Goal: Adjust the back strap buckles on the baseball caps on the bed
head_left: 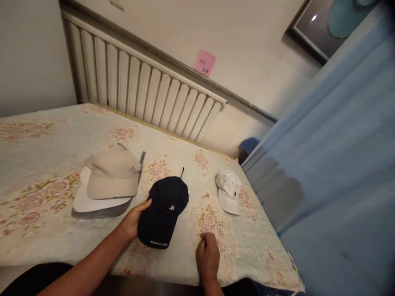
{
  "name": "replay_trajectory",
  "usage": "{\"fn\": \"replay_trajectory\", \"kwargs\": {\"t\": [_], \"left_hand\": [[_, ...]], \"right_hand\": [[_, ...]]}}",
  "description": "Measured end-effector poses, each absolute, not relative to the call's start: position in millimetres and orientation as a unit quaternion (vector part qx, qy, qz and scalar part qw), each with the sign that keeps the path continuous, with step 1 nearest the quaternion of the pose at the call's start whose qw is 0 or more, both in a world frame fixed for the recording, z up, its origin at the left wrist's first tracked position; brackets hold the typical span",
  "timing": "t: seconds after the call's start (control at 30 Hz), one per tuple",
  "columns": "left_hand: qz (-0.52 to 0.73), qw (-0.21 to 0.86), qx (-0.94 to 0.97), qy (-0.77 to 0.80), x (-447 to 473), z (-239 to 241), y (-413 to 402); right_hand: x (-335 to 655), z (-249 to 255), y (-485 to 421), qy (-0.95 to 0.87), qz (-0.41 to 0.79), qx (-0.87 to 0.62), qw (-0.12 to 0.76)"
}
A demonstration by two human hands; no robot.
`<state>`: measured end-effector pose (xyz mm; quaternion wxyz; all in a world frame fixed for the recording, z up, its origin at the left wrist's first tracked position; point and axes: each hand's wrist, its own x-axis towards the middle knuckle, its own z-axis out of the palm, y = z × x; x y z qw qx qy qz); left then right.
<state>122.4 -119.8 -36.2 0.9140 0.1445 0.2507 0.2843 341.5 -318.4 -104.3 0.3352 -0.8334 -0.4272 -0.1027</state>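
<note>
My left hand (pixel 133 218) is closed on the side of a black baseball cap (pixel 166 205), its thumb on top near where the brim meets the crown. Small white letters mark the cap's front, and white text runs along the brim edge. A black strap end sticks up behind the crown. To the right, my right hand (pixel 209 255) rests in a loose fist on the floral bedspread (pixel 173 263), with nothing showing in it. Left of the black cap lies a stack of caps, a beige cap (pixel 114 174) over a white cap (pixel 84 197) and a grey one (pixel 117 211).
A white cap (pixel 228 191) with a small dark logo sits apart near the bed's right side. A pale slatted panel (pixel 138 82) stands along the wall behind the bed. Blue curtain (pixel 333 164) hangs at the right. A blue rounded object (pixel 248 144) shows beside the curtain.
</note>
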Motion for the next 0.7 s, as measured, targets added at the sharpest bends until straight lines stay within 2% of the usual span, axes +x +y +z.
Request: {"fn": "replay_trajectory", "kwargs": {"t": [0.23,0.7], "left_hand": [[0.19,0.948,0.12,0.227,125.7,-34.7,-113.1],[0.246,0.934,0.173,0.192,124.8,-31.9,-115.7]], "right_hand": [[340.6,-102.6,-318.0,-0.437,-0.116,-0.827,0.335],[339.8,-102.7,-318.7,-0.445,-0.124,-0.829,0.316]]}}
